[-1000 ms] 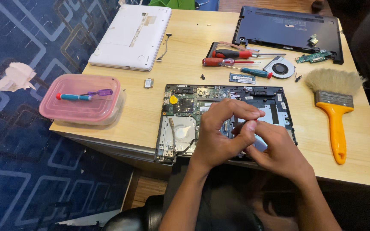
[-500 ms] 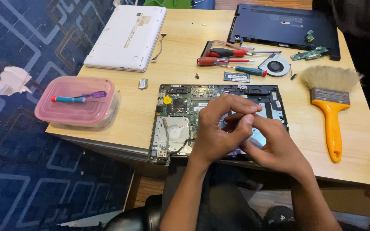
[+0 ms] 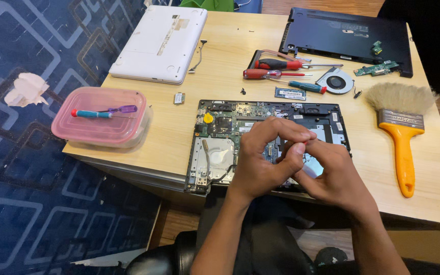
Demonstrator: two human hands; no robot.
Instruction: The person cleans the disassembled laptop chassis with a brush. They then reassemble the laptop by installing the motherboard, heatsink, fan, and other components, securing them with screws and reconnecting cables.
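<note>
We count two hands, and they meet over one open laptop (image 3: 240, 127) with its insides showing. Our left hand (image 3: 260, 163) curls with the fingers pressed together at the tips, and our right hand (image 3: 332, 175) touches it. They seem to pinch something tiny between them, but it is too small for us to tell what it is.

The open laptop lies flat on the wooden table (image 3: 220, 76), near the front edge, right under our hands. It looks dark, with a green board, a yellow round dot and a silver plate on its left side.

We see one white laptop (image 3: 161, 40) and one dark laptop cover (image 3: 342, 35) at the far side. There are three screwdrivers (image 3: 281, 74) beside one small round fan (image 3: 337, 81). One more screwdriver (image 3: 103, 112) lies on one pink box (image 3: 100, 130). One big brush (image 3: 401, 127) with an orange handle lies on the right.
</note>
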